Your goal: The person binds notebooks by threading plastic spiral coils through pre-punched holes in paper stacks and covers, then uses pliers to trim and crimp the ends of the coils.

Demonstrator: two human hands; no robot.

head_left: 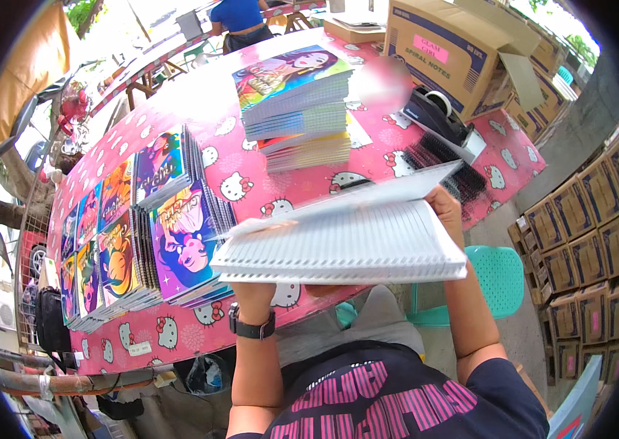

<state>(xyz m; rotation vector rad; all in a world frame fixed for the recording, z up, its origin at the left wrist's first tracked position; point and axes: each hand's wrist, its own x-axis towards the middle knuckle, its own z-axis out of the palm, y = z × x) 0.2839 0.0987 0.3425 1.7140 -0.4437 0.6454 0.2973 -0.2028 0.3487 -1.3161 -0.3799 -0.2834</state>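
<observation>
I hold a thick stack of lined white notebook pages [346, 245] level above the near edge of the pink cartoon-print table [251, 179]. My left hand [253, 294], with a black watch on the wrist, supports the stack from below at its near left corner. My right hand [447, 207] grips the far right side, where the top sheets are lifted and blurred. A pile of black spiral binding coils [444, 164] lies just beyond my right hand.
A stack of colourful-cover notebooks [298, 106] stands mid-table. Rows of illustrated covers [141, 227] lie overlapped at the left. A black tape dispenser [437, 117] and cardboard boxes [448, 47] sit at the far right. A teal stool [499, 274] stands beside me. Another person [240, 18] is at the back.
</observation>
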